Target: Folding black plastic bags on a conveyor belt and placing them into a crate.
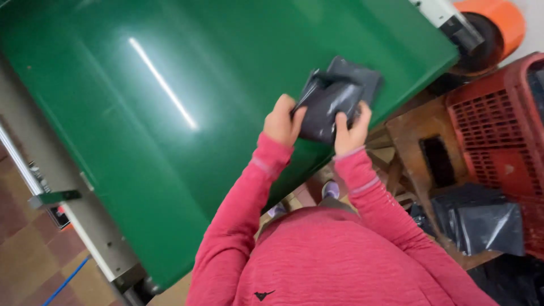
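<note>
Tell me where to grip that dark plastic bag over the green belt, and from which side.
Grip the bag at its near edge, from the person's side, as the left hand and right hand do. It is flat and limp, so two spaced pinches probably keep it spread.

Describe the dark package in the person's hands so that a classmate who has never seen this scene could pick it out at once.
Find the wide green conveyor belt. At its near edge the left hand and right hand grip a folded dark grey plastic package. Unlike the similar dark bags stacked on the wooden stool beside the red crate, it is held over the belt.
</note>
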